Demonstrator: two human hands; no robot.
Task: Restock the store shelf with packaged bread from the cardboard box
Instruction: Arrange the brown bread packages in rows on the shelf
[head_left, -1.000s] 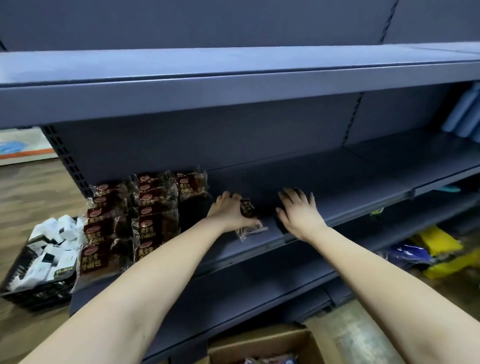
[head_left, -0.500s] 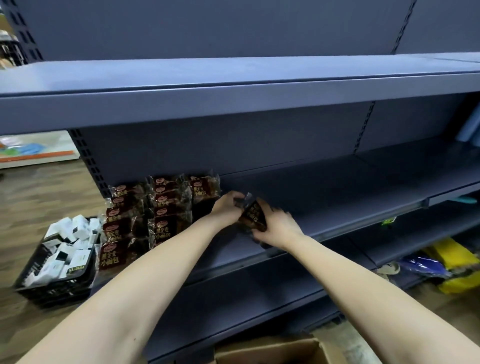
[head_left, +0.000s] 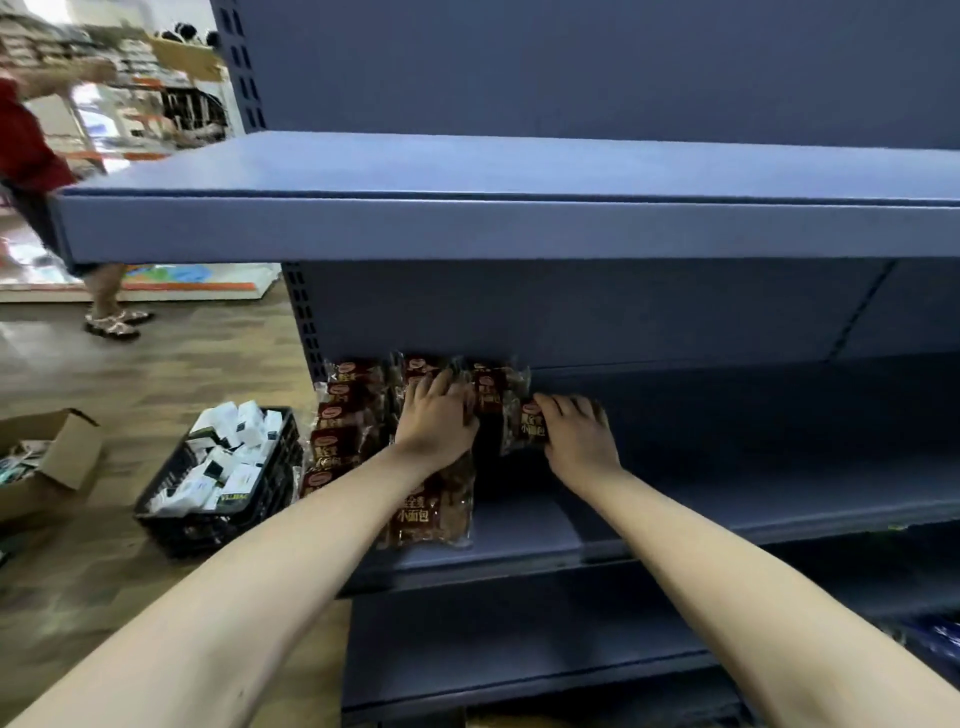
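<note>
Now the right hand (head_left: 579, 436) has its fingers curled over one bread pack (head_left: 525, 428) on the shelf (head_left: 727, 496), just beside the stocked rows (head_left: 340, 413). The left hand (head_left: 436, 423) lies flat on those rows, fingers straight.

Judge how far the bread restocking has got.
Done: two rows of bread packets line the left end of the shelf. In hand: the right hand grips a packet joining a third row; the left hand rests on the middle row. Left: its long bare stretch to the right.
</note>
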